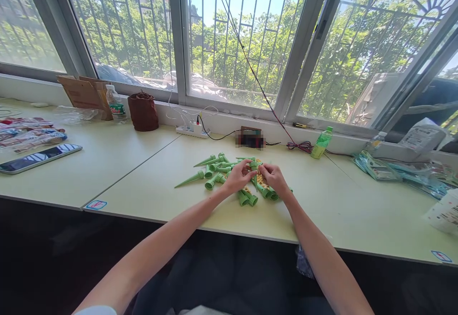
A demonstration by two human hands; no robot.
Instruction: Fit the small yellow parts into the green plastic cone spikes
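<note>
"Item one: hands?"
"One pair, bare."
"Item two: forearms?"
"Two, slim, uncovered."
"Item three: sleeve?"
"Left arm, whitish, rounded edge, cut off by the frame."
"Item four: dark cloth?"
"Across the lap, near-black, shadowed."
"Item five: pale grey fold?"
"Bottom edge, garment unclear."

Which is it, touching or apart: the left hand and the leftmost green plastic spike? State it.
Apart. The head view shows a plain gap: other green spikes lie between the left hand and the leftmost green plastic spike.
</note>
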